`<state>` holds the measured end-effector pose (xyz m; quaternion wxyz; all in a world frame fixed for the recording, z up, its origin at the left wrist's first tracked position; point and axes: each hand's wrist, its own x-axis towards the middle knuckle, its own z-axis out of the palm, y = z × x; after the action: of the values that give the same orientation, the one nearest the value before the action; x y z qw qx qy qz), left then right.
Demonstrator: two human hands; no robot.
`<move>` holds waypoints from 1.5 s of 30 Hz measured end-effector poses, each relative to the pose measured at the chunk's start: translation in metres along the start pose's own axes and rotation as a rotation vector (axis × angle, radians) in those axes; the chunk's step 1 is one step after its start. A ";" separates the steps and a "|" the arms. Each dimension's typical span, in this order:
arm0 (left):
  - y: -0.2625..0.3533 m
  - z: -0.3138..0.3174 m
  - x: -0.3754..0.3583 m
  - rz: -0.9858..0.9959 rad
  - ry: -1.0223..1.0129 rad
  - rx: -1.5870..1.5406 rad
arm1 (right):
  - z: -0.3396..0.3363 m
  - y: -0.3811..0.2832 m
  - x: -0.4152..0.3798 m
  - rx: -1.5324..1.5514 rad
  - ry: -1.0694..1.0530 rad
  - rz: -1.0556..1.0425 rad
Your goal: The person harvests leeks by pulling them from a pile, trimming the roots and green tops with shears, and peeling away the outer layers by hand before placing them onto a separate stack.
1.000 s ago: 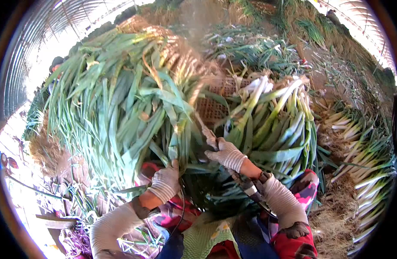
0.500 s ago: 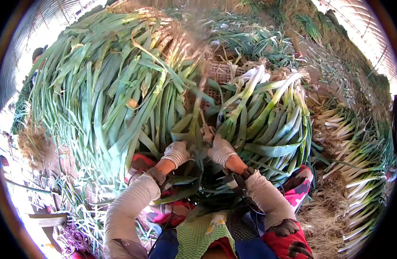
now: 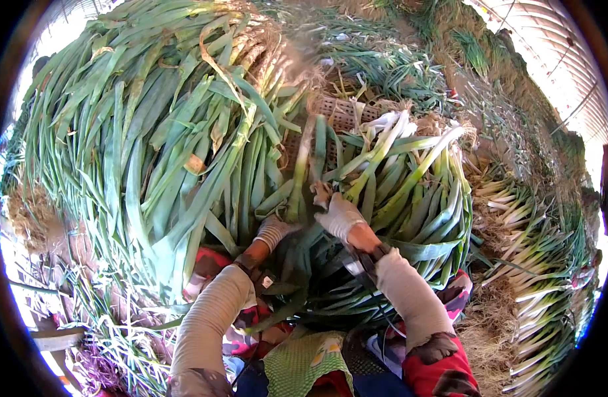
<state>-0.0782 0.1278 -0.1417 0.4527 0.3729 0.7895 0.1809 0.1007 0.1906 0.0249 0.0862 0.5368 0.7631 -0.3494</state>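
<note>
A leek stalk (image 3: 300, 173) stands between my two gloved hands, roots up. My left hand (image 3: 277, 230) is closed round the lower green part of this stalk. Just right of the stalk, my right hand (image 3: 337, 213) has its fingers bent together at a small brownish thing (image 3: 322, 194) that is too blurred to name. A big heap of leeks (image 3: 138, 139) with long green leaves lies at the left. Beside my right hand lies a smaller bundle of leeks (image 3: 423, 178), white ends toward the back.
A perforated crate (image 3: 340, 111) shows behind the stalk. A long row of leeks (image 3: 538, 294) with pale stems runs down the right side. Purple stalks (image 3: 102, 364) lie at the lower left. Loose greens (image 3: 383, 63) cover the ground at the back.
My right hand has moved slightly up and stands farther from my left hand. The leek between them is more upright and clearer. The whole view has shifted a little.
</note>
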 end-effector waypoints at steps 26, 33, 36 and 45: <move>-0.006 0.062 0.010 -0.252 -0.166 -1.973 | -0.132 0.033 0.015 0.088 -0.435 -0.082; 0.144 -0.024 -0.059 -0.205 -0.094 -1.277 | -0.125 0.026 0.044 0.088 -0.308 -0.020; 0.173 -0.023 -0.087 -0.310 -0.081 -1.403 | -0.146 0.010 0.035 0.046 -0.257 0.016; 0.228 -0.019 -0.161 -0.389 -0.047 -1.174 | -0.195 -0.012 0.051 0.014 -0.280 0.184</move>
<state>0.0525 0.1568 0.1037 0.6242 -0.0855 0.6016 0.4911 0.1168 0.3491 0.1491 0.2195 0.5511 0.6889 -0.4165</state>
